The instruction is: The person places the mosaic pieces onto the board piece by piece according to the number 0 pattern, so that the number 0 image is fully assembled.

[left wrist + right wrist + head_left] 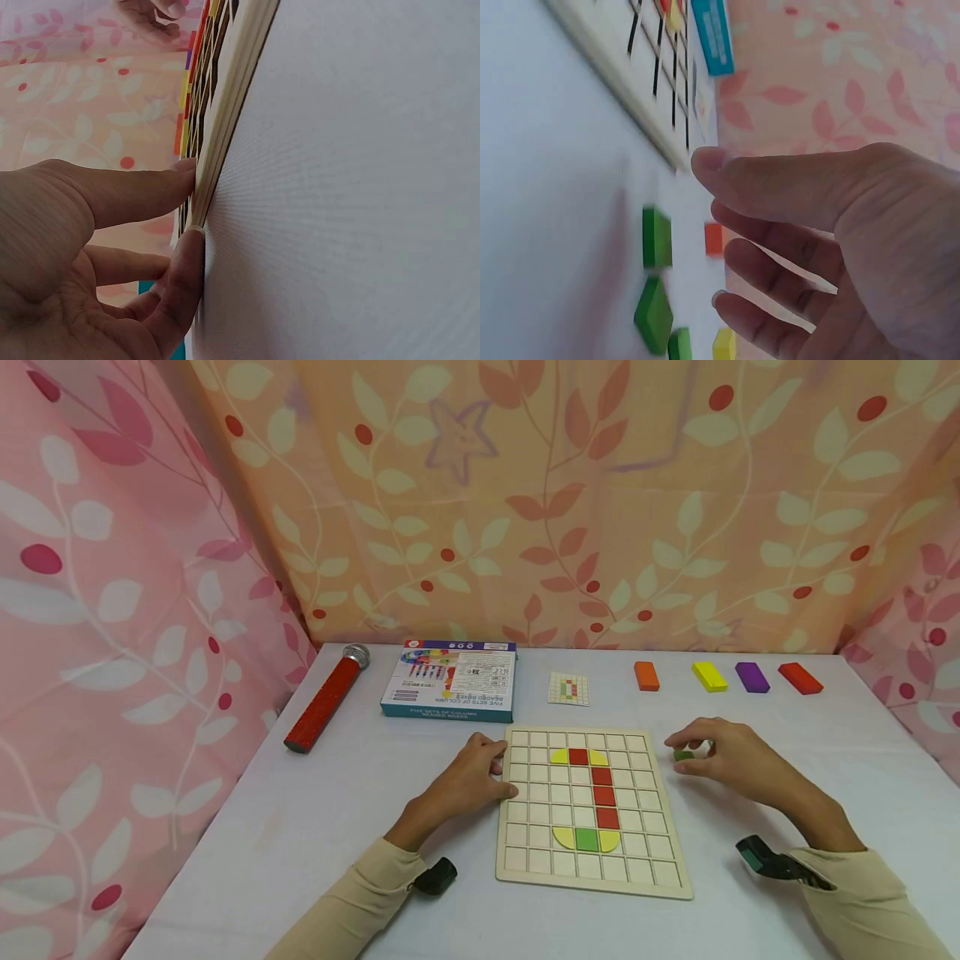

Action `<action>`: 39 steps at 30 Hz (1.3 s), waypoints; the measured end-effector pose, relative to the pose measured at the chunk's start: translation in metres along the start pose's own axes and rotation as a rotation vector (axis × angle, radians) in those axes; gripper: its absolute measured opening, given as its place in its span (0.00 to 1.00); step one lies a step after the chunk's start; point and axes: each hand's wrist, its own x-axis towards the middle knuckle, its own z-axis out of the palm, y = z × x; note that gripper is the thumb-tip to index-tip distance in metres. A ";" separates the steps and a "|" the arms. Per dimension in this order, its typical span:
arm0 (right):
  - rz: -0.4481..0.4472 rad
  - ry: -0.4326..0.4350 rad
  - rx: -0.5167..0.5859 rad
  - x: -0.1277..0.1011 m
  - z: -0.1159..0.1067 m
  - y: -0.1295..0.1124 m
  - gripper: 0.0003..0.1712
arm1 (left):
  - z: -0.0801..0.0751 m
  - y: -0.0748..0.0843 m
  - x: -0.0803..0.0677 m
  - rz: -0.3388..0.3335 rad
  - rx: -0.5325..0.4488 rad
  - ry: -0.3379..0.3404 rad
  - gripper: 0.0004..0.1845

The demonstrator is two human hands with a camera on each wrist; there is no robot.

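My left hand (467,778) touches the left edge of a wooden grid board (538,817), thumb and a fingertip against it. In the left wrist view the thumb (142,193) rests at the edge, with the other fingers below. Red squares (603,796), yellow quarter-round pieces and a green square (587,839) lie in the grid. Beyond the board's right edge hovers my right hand (738,764), its thumb and fingers spread apart. The right wrist view shows nothing between them. Several green blocks (658,237) lie on the table near that hand.
Along the back right lie orange (647,677), yellow (709,677), purple (752,677) and red (801,678) blocks. A small pattern card (568,689) lies behind the board. Further left are a game box (450,681) and a red microphone (326,700).
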 end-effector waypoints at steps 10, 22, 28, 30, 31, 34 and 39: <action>0.048 0.010 -0.029 -0.001 -0.003 0.031 0.22 | 0.000 0.000 0.000 0.002 0.005 0.000 0.41; 0.038 -0.001 -0.023 0.002 0.002 0.034 0.22 | 0.000 0.000 0.000 -0.008 0.000 -0.003 0.41; 0.050 -0.001 -0.009 0.003 0.002 0.029 0.26 | -0.001 0.000 0.000 -0.011 0.000 0.002 0.41; 0.031 0.006 0.007 0.003 0.001 0.023 0.25 | -0.001 0.000 0.000 -0.012 -0.002 0.002 0.41; 0.018 0.011 0.016 0.003 0.001 0.018 0.25 | -0.001 0.000 0.000 -0.012 -0.003 0.003 0.41; -0.031 0.022 0.037 0.003 0.003 -0.001 0.22 | 0.000 -0.001 0.000 -0.009 -0.003 0.002 0.41; -0.129 -0.001 0.069 0.007 0.015 -0.034 0.18 | 0.000 -0.002 0.000 -0.002 0.000 0.001 0.42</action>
